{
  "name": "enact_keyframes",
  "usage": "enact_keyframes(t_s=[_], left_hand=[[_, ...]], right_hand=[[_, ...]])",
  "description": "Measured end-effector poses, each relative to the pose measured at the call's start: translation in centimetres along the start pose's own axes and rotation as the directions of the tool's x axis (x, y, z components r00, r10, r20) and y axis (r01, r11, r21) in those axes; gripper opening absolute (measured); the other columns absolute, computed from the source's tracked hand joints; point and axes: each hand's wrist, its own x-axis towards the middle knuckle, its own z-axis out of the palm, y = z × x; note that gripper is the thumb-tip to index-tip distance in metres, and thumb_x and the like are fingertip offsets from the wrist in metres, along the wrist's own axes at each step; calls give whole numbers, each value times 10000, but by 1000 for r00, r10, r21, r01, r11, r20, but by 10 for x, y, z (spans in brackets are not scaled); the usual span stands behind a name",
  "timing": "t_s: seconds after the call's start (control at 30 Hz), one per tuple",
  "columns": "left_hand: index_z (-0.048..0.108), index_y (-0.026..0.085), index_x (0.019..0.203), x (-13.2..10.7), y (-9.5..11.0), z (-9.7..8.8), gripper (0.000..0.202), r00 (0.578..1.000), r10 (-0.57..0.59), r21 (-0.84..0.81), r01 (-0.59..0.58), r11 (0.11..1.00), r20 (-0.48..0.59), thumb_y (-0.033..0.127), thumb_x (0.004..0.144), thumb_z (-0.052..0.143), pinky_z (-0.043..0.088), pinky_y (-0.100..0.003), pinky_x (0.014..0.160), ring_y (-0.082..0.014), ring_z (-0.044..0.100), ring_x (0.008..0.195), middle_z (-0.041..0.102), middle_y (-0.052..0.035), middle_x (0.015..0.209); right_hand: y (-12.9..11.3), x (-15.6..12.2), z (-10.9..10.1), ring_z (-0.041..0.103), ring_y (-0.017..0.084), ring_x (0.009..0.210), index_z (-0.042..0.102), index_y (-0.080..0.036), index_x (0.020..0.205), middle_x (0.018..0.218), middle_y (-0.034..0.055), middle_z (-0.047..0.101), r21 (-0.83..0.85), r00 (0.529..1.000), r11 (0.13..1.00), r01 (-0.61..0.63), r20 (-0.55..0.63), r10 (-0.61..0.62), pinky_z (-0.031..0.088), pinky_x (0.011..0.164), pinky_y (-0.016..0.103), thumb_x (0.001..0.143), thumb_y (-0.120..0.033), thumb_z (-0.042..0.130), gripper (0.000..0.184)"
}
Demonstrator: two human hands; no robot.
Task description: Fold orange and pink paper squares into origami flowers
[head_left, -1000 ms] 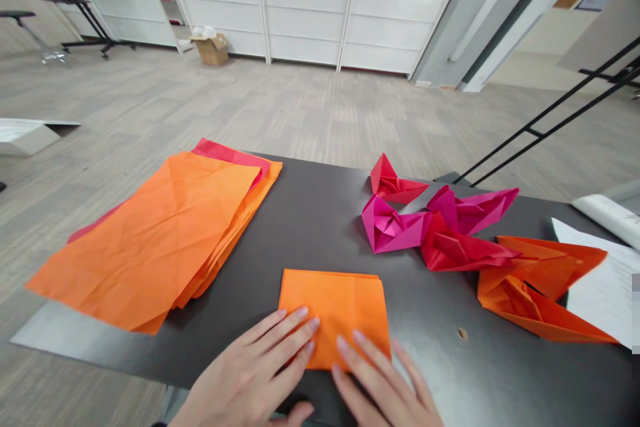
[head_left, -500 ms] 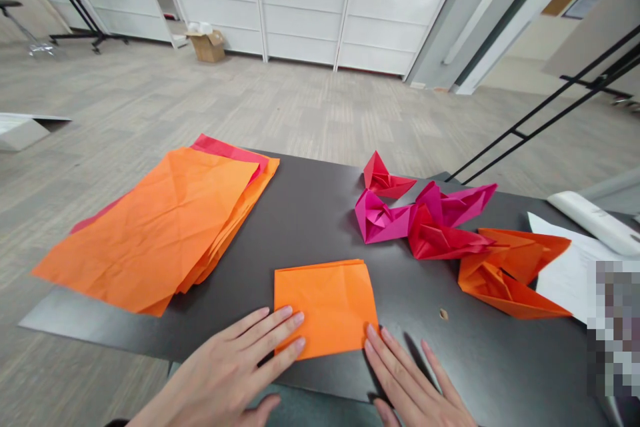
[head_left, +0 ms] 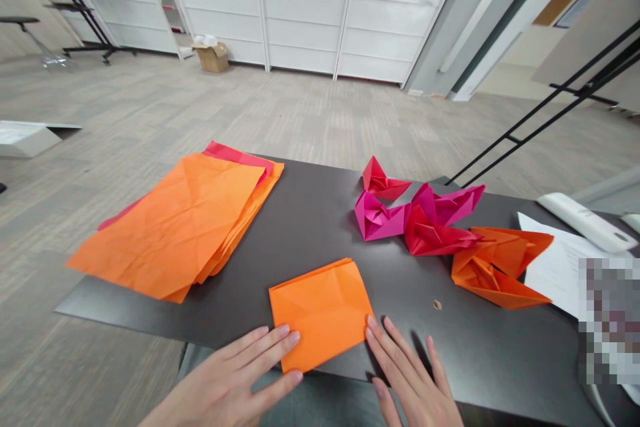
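A folded sheet of orange paper (head_left: 323, 310) lies flat at the front of the dark table, turned slightly askew, one corner reaching the table's near edge. My left hand (head_left: 245, 370) rests its outstretched fingers on the paper's lower left side. At the paper's right edge, my right hand (head_left: 407, 367) touches it with the fingertips, its fingers spread. Neither hand is closed round anything. Beyond the right hand stand folded paper boats: an orange pair (head_left: 500, 270), a red one (head_left: 435, 233), magenta ones (head_left: 380, 217), and a smaller red one (head_left: 381, 180) behind.
A stack of orange sheets (head_left: 185, 227) with red ones beneath covers the table's left part. White printed paper (head_left: 543, 267) and a long white device (head_left: 585, 220) lie at the right. A cardboard box (head_left: 213, 57) sits on the floor by white cabinets (head_left: 305, 13).
The folded orange paper has turned a little anticlockwise, its lower left corner coming nearer to me. Both hands stay at its sides. The camera view has shifted slightly.
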Motion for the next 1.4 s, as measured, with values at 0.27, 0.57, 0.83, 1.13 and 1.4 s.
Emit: enact_keyframes(t_s=[0.27, 0.57, 0.83, 1.13, 1.4], left_hand=[[575, 255, 1302, -2, -5, -4, 502, 1000, 21, -21, -21, 1000, -22, 68, 836, 559, 402, -311, 1119, -183, 520, 1324, 555, -52, 1440], [630, 214, 1174, 5, 8, -3, 315, 994, -92, -63, 88, 994, -66, 259, 862, 632, 450, -396, 1082, -261, 549, 1283, 630, -70, 1341], [442, 215, 1376, 39, 1, 30, 545, 729, -643, -381, 540, 750, -234, 245, 863, 623, 414, -533, 1102, -291, 539, 1283, 593, -106, 1351], [731, 215, 897, 62, 3, 14, 237, 666, -688, -759, 279, 589, -289, 118, 893, 515, 547, -258, 753, -153, 664, 815, 658, -33, 874], [732, 209, 885, 53, -17, 6, 199, 716, -628, -764, 209, 610, -305, 62, 866, 600, 554, -240, 797, -164, 699, 859, 729, -34, 901]], right_hand=[[-10, 1, 1, 550, 256, 1289, 289, -221, 1535, 1373, 59, 601, -26, 997, 998, -50, -51, 49, 272, 1172, 529, 925, -211, 487, 642], [-7, 5, -5, 650, 241, 1120, 575, -274, 1282, 1088, 38, 710, 161, 982, 980, -117, -129, 139, 443, 1061, 466, 933, -290, 550, 350], [-11, 41, 11, 610, 275, 1061, 487, -260, 1371, 1166, 81, 632, 395, 847, 797, -457, -80, 525, 498, 949, 490, 884, -388, 616, 519], [-15, 60, -5, 645, 223, 1047, 451, -228, 1422, 1205, 95, 643, 794, 729, 488, -363, -84, 679, 549, 863, 358, 854, -311, 666, 614], [-6, 70, -14, 669, 165, 781, 710, -242, 848, 828, 14, 697, 810, 830, 575, -114, -241, 503, 533, 706, 275, 880, -152, 658, 108]])
